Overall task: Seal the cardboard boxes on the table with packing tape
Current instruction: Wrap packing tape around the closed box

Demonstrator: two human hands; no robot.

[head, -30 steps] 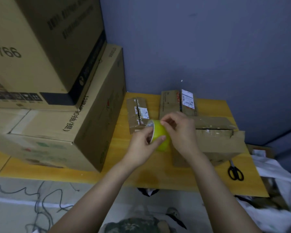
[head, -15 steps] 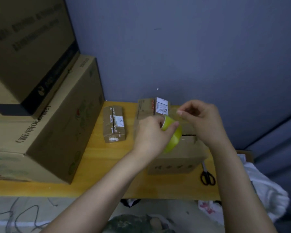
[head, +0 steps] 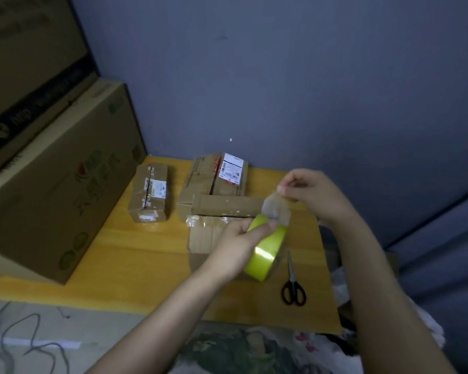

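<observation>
A blue-grey wall (head: pixel 308 90) backs a yellow wooden counter (head: pixel 135 255), with large printed cardboard cartons (head: pixel 52 184) stacked at its left end.

From my remote station I read the task as barely begun on the box in hand. The left hand (head: pixel 235 247) has its grip curled round a roll of yellow-green packing tape (head: pixel 265 252), held just above the near right corner of an open brown cardboard box (head: pixel 203 238). The right hand (head: pixel 308 190) pinches the free end of a short strip of clear tape (head: pixel 276 209) drawn up and away from the roll. The strip touches no box and is not yet cut.

One long flap of the open box stands raised along its far edge, so I judge that box unsealed. A small brown cardboard box (head: pixel 149 193) at the left appears closed, with tape along its top seam. A brown cardboard box with a white shipping label (head: pixel 216 179) lies shut behind the open one; I cannot tell whether its seam is taped.

Black-handled scissors (head: pixel 293 287) lie on the counter just right of the roll, near at hand for cutting.
</observation>
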